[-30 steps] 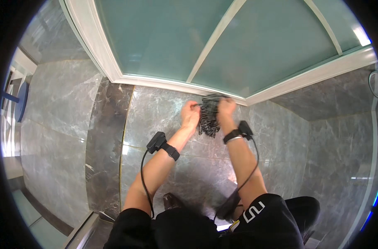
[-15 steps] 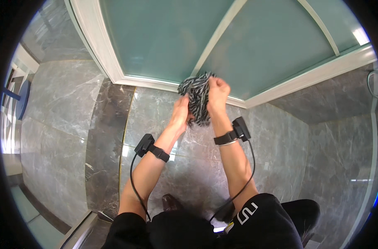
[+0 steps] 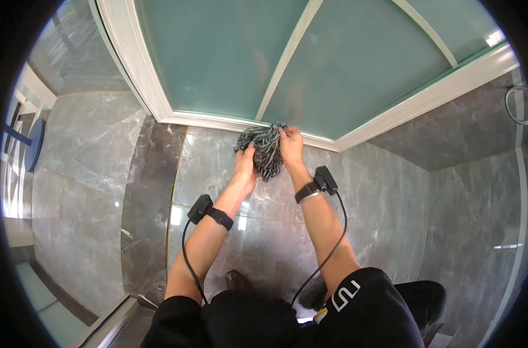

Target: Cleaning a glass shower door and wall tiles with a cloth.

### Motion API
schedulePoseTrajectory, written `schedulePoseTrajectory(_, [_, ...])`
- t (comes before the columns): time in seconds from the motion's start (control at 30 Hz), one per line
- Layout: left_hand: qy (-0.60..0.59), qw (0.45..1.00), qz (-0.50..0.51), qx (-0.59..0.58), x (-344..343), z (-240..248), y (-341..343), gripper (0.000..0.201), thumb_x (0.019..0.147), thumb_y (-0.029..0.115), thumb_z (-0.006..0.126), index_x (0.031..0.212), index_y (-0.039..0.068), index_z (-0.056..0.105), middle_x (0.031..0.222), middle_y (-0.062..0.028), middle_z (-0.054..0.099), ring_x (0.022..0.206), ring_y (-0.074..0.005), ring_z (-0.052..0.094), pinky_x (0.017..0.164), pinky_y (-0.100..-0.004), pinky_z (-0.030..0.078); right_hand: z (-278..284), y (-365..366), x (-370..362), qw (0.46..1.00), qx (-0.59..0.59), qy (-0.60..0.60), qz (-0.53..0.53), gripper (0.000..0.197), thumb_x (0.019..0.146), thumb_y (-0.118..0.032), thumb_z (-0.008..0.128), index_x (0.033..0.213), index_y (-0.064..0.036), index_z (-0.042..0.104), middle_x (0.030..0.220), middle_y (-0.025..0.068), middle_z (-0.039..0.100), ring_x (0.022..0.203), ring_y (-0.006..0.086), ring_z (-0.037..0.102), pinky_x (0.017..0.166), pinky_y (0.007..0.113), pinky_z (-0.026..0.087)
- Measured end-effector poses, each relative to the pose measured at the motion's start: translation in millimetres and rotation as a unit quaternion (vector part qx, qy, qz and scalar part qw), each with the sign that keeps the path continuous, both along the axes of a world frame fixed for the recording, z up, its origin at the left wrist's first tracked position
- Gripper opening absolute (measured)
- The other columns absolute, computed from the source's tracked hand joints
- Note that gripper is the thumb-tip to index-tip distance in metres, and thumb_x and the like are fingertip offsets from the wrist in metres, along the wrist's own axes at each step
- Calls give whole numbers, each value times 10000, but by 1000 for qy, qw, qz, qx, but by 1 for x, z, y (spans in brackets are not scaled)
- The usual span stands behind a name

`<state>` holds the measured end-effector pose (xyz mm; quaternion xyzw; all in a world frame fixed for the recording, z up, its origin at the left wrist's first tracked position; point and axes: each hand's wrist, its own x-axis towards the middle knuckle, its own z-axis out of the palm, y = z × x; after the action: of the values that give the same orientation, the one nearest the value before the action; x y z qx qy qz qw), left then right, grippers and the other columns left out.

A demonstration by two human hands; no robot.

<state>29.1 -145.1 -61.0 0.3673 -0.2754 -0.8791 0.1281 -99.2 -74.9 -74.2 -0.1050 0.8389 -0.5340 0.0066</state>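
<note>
A bunched black-and-white zebra-patterned cloth (image 3: pixel 267 152) hangs between my two hands, in front of the bottom rail of a frosted glass door. My left hand (image 3: pixel 245 165) is closed on its left side, with the thumb over the folds and the other fingers partly hidden. At the upper right edge, the fingers of my right hand (image 3: pixel 291 146) pinch the fabric. The glass door (image 3: pixel 217 58) is green-tinted, with a white frame and thin dividers. Black straps with small boxes and cables sit on both forearms.
Grey marble-look tiles (image 3: pixel 275 243) cover the floor, crossed on the left by a dark stone strip (image 3: pixel 151 191). A tiled wall (image 3: pixel 472 214) stands at right, with a metal hose loop (image 3: pixel 518 106) near it. A blue object (image 3: pixel 35 145) shows at far left. My shoe (image 3: pixel 238 279) is below.
Both hands have shifted a little left and nearer to me with the cloth. It looks more gathered, and its upper edge sits lower against the door.
</note>
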Motion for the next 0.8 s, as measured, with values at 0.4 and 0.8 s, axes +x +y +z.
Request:
schedulePoseTrajectory(0.4, [229,965,-93,-83,-3,113,13,432,952,398,500,1100,3,594,1025,-75,615,939,-151,571,764,-306,478,174,62,30,978,-9,62,198,501,723,-155,763,1150,0,553,1041,128,649,976,206,610,879,335,468])
schedulePoseTrajectory(0.8, [130,980,-4,-148,6,69,-25,276,946,234,460,1023,-18,543,906,-128,594,805,-213,596,669,-361,525,196,-21,-42,687,172,706,3,687,615,-271,772,1255,-208,530,1363,21,401,1136,245,379,960,420,274])
